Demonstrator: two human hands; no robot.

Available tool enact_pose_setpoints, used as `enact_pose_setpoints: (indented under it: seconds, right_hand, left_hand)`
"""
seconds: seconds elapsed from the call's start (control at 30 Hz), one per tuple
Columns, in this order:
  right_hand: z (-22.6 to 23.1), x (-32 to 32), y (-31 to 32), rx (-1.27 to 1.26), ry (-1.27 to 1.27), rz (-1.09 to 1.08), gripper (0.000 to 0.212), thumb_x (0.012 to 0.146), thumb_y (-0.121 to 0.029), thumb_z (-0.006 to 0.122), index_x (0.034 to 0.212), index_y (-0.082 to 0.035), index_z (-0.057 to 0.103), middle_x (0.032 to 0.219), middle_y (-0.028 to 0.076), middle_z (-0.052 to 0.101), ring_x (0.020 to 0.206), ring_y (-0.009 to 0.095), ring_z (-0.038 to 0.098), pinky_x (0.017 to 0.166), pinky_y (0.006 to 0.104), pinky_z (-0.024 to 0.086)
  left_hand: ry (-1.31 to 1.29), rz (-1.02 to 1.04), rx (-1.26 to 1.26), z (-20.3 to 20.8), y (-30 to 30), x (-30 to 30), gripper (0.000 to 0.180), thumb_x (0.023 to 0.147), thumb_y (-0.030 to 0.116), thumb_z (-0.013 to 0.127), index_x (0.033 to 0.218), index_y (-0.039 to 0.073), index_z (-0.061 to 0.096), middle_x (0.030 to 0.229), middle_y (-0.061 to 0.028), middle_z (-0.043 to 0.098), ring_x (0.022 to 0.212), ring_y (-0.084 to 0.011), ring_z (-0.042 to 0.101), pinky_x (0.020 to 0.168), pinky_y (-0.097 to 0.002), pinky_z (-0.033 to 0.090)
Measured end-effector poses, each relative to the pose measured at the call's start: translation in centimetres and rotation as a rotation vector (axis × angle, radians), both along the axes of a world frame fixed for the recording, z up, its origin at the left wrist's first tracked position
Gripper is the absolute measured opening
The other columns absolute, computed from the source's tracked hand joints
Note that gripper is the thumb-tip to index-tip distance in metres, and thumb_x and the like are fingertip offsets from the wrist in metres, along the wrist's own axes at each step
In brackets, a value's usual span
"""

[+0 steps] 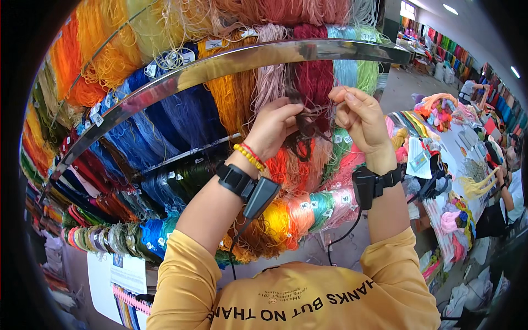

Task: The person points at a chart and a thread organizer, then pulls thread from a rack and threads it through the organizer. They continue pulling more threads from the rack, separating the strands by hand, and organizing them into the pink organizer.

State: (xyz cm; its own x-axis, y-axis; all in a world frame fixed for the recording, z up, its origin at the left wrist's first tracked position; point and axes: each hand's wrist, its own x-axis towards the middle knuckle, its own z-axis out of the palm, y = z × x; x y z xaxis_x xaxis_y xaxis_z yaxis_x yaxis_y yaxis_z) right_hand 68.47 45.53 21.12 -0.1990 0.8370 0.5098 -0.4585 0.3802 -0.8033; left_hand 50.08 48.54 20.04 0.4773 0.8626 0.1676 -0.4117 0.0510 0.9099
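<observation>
While your left hand (273,127) and right hand (357,118) pinch the dark maroon skein (308,118), a hard tug could, seemingly, tangle neighbouring strands.

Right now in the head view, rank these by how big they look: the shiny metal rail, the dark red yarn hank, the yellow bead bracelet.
1. Shiny metal rail, spanning most of the picture.
2. Dark red yarn hank, hanging behind the hands.
3. Yellow bead bracelet on the left wrist, smallest though nearest the camera.
</observation>
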Motion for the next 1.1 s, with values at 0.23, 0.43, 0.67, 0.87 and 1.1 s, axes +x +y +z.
enact_pose_setpoints:
  seconds: [0.23, 0.43, 0.67, 0.87, 1.1]
  right_hand:
    - [-0.5, -0.1, 0.2, -0.051, 0.13, 0.153, 0.02, 0.085, -0.019, 0.045, 0.084, -0.002, 0.054, 0.071, 0.007, 0.056, 0.051, 0.009, 0.048, 0.047, 0.0193, 0.037]
    - [-0.8, -0.6, 0.4, -0.048, 0.054, 0.191, 0.02, 0.085, -0.02, 0.046, 0.085, -0.001, 0.054, 0.061, 0.005, 0.054, 0.046, 0.007, 0.043, 0.044, 0.0183, 0.035]
    - [-1.0, 0.0, -1.0, -0.065, -0.014, 0.214, 0.018, 0.084, -0.018, 0.048, 0.085, -0.001, 0.054, 0.062, 0.005, 0.054, 0.043, 0.004, 0.04, 0.041, 0.0152, 0.032]
    - [-2.0, 0.7, -2.2, -0.034, -0.057, 0.185, 0.018, 0.083, -0.019, 0.05, 0.082, -0.001, 0.054, 0.066, 0.006, 0.056, 0.044, 0.003, 0.042, 0.041, 0.015, 0.032]
    - [-3.6, 2.7, -0.2, -0.057, -0.303, -0.281, 0.017, 0.08, -0.017, 0.052, 0.085, -0.001, 0.055, 0.068, 0.006, 0.057, 0.052, 0.008, 0.049, 0.048, 0.0186, 0.037]
  left_hand:
    - [-0.272, -0.056, -0.162, -0.6, -0.8, -1.1, 0.014, 0.079, 0.01, 0.044, 0.087, 0.002, 0.051, 0.079, -0.0093, 0.057, 0.087, -0.0243, 0.056, 0.082, -0.0354, 0.041]
    - [-0.13, -0.092, -0.11, 0.3, -0.3, -1.4, 0.028, 0.083, 0.023, 0.048, 0.1, 0.001, 0.047, 0.057, -0.0025, 0.048, 0.074, -0.0207, 0.058, 0.074, -0.0306, 0.044]
    - [0.042, 0.052, -0.012, -0.1, -0.6, -1.6, 0.025, 0.082, 0.02, 0.052, 0.096, 0.0, 0.049, 0.056, -0.0006, 0.045, 0.062, -0.0146, 0.056, 0.066, -0.0289, 0.046]
    - [-0.022, 0.088, -0.118, -0.8, -1.1, -1.4, 0.017, 0.082, 0.016, 0.052, 0.089, 0.003, 0.046, 0.067, -0.0026, 0.048, 0.059, -0.0135, 0.052, 0.064, -0.0308, 0.048]
    - [0.073, 0.098, -0.016, -0.4, -1.8, -1.9, 0.019, 0.082, 0.02, 0.053, 0.087, 0.006, 0.042, 0.062, -0.0008, 0.046, 0.051, -0.0113, 0.047, 0.062, -0.0315, 0.046]
